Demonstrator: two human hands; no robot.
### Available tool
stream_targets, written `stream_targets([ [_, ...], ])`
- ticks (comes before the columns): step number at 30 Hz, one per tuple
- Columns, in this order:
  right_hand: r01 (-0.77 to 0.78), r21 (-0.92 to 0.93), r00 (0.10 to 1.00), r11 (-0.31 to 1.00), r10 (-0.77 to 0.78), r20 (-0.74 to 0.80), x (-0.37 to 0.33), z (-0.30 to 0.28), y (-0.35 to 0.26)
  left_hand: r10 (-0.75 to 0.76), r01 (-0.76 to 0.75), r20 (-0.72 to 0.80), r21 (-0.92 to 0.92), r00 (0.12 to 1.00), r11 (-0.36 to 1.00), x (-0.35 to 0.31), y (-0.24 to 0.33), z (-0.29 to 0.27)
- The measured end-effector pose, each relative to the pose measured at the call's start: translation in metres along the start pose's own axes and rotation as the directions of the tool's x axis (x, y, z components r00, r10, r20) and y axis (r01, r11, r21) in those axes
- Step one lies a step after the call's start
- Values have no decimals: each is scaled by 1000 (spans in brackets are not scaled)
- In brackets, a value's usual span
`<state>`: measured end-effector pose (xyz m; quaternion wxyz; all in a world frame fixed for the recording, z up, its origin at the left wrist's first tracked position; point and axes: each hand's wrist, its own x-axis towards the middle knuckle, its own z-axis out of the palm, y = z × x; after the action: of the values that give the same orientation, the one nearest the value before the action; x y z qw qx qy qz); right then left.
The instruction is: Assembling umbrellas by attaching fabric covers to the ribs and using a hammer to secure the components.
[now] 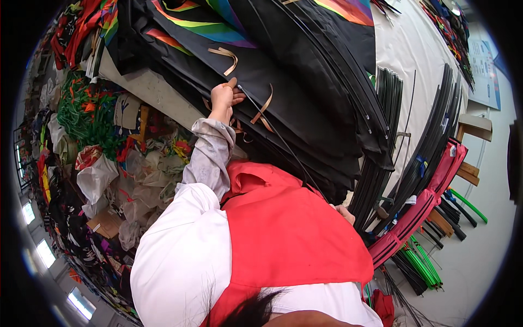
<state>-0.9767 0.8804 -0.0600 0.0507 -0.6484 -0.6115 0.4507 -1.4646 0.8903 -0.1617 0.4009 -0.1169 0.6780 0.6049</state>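
A long thin black rod (283,140) with a pale tip slants across black fabric (289,71) with rainbow-coloured panels. My left hand (223,98) is closed lightly at the rod's upper end, thumb and fingers around the tip. Toward the rod's lower end, my right hand (344,214) is curled around it beside my red apron (294,229), which partly hides that hand. Tan ties (263,111) lie on the fabric close to my left hand, with another tan strip (226,59) just above it.
Bundles of black rods (381,125) lie on the white-covered table (419,43) to the right. A pink case (419,212) runs along its edge, near green rods (419,264). Plastic bags (150,177) and green cords (81,109) are piled at left.
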Motion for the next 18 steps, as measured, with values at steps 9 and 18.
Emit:
stream_targets([
  [9, 59, 11, 998, 998, -59, -24, 6, 1, -10, 94, -91, -39, 89, 995, 992, -11, 6, 13],
  [18, 140, 186, 968, 973, -174, 180, 105, 61, -82, 302, -294, -110, 83, 947, 952, 10, 44, 23],
])
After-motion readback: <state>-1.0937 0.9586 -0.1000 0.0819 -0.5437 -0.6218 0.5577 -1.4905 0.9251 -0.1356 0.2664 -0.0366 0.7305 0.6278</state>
